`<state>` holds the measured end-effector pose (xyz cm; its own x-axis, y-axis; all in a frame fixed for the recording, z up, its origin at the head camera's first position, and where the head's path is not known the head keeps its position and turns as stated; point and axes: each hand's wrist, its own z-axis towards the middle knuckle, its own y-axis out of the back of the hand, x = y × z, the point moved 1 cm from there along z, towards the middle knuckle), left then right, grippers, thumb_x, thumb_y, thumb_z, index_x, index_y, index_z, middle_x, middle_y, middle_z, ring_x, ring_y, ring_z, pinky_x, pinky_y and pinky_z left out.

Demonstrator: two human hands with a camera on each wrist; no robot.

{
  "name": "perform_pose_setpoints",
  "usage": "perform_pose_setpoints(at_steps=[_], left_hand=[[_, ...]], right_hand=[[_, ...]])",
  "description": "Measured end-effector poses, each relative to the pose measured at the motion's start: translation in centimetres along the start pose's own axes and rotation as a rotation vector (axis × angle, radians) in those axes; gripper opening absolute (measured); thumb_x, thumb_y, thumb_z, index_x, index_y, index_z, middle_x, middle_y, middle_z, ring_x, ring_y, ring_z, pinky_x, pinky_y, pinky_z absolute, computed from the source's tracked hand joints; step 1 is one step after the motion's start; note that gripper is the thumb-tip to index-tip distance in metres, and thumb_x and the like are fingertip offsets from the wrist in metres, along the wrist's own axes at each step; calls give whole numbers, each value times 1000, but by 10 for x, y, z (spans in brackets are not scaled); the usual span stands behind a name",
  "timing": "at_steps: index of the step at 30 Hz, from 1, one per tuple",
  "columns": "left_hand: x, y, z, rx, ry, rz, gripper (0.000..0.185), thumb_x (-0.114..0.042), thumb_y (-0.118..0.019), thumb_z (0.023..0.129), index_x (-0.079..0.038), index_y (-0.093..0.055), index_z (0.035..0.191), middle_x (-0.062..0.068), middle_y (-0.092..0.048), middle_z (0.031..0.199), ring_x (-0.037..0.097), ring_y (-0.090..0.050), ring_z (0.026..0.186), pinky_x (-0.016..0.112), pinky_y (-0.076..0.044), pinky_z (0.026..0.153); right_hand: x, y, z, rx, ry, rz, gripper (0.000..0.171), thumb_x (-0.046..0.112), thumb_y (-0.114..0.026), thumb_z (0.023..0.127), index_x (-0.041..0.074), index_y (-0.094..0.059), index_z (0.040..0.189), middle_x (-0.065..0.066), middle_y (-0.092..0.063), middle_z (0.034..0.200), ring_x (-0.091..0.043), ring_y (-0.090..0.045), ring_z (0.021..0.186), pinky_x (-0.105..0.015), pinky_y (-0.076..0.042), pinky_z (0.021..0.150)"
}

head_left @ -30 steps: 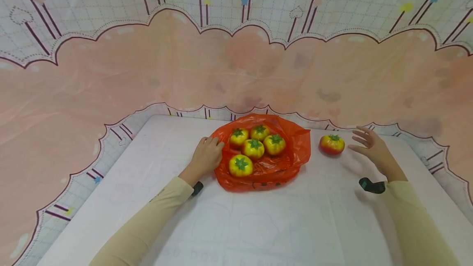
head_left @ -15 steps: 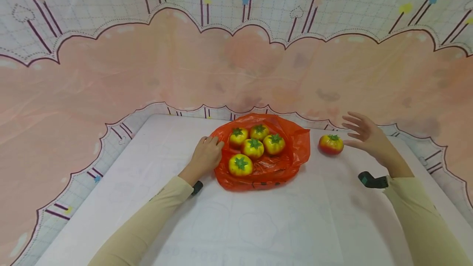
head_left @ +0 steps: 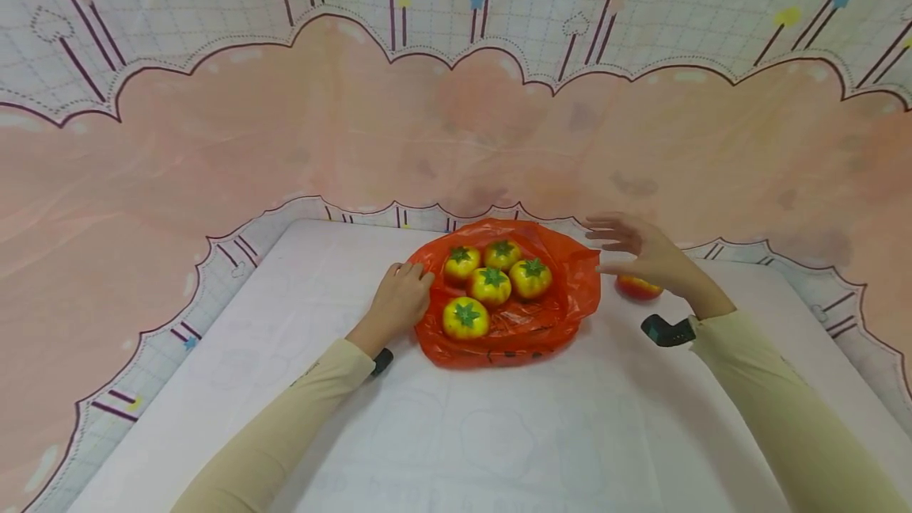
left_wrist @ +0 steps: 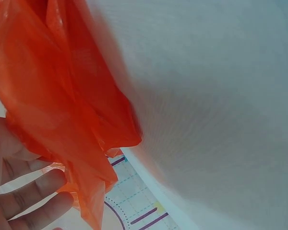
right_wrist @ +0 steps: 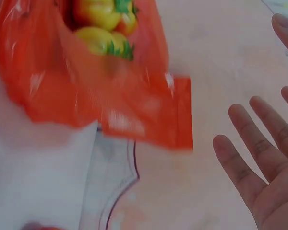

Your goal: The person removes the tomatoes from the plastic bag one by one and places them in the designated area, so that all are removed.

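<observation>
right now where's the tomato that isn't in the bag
In the head view the loose tomato lies on the table right of the orange bag, partly hidden under the right hand.

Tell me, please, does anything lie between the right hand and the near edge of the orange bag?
Nothing visible does: the open right hand hovers beside the orange bag, with only bare table between them.

Left hand [head_left: 399,299] curled, right hand [head_left: 644,256] outstretched, fingers [right_wrist: 245,163] spread.
</observation>
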<state>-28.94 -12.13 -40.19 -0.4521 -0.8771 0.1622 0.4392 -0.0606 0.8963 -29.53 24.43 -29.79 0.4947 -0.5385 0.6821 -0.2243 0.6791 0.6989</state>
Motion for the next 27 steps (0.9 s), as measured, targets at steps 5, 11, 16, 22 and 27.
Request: perform_pose_setpoints(at_steps=[5,11,16,22,27], left_hand=[[0,0,0,-7,4,-7,16,-14,-64,83,-5,-64,97,12,-62,92,28,-57,90,42,-47,87],[0,0,0,-12,-1,0,16,-14,-64,83,-6,-64,96,12,-62,92,28,-58,90,42,-48,87],[1,-1,0,-12,-2,2,16,-14,-64,83,-6,-65,97,12,-63,93,28,-58,90,42,-48,86],[0,-1,0,-13,-4,10,16,-14,-64,83,-6,-65,97,12,-63,92,28,-58,90,41,-48,86],[0,-2,0,-23,-4,7,14,-13,-64,82,-6,-64,95,12,-62,91,28,-58,90,41,-48,85]], right_hand=[[9,-16,19,98,-16,39,66,15,-73,80,5,-42,138,-19,-45,141,-41,-46,127,-55,-44,96],[6,-32,39,168,-62,-5,63,19,-72,81,7,-44,136,-18,-47,139,-38,-46,127,-52,-43,100],[-3,-44,54,195,-97,5,54,15,-70,83,6,-49,132,-18,-53,135,-36,-49,126,-51,-41,102],[-18,-56,63,206,-66,90,47,11,-68,83,-1,-52,126,-23,-54,131,-37,-50,124,-50,-42,102],[-28,-63,65,186,-50,136,45,7,-67,84,-4,-52,125,-24,-55,130,-37,-51,123,-50,-42,102]])
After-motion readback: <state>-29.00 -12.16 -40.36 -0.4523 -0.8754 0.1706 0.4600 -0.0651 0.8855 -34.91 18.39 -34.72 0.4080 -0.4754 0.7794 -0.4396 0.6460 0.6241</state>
